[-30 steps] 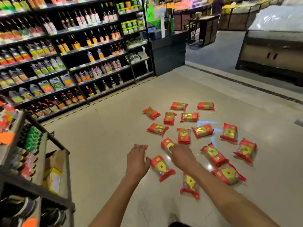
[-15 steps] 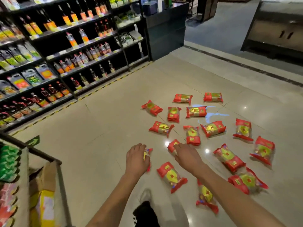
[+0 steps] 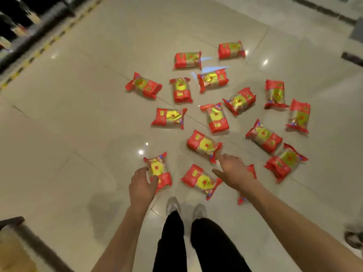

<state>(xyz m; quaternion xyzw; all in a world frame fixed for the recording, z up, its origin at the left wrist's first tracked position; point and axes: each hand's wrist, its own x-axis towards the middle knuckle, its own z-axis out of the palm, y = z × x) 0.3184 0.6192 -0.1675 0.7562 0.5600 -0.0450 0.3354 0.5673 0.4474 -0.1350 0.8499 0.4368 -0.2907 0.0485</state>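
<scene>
While bent over the spill at lower centre of the frame, grips one red packet (image 3: pixel 159 169) in the left hand (image 3: pixel 143 185), fingers and thumb curled round its near end; cannot tell whether lifted or resting on the tiled floor (image 3: pixel 78 114). Reaches with the right hand (image 3: pixel 234 173), fingers spread wide and holding nothing, index tip just beside the centre packet (image 3: pixel 203 144), thumb near the lower-centre packet (image 3: pixel 200 179), wrist covering part of a further packet (image 3: pixel 252 169). Judged early in the gathering: one packet in hand, some fifteen others lying loose across centre and right of frame, none stacked or boxed. Noted besides: grey shoes (image 3: pixel 172 205) and dark trouser legs (image 3: pixel 170 242) at bottom centre, just beside the nearest packets; blurred shelving (image 3: pixel 11 26) at upper left; what looks like a cardboard box (image 3: pixel 11 256) at lower left; a dark object (image 3: pixel 353 238) at the lower right edge, too blurred to name. No obstruction between hands and packets; some risk of treading on the nearest ones.
</scene>
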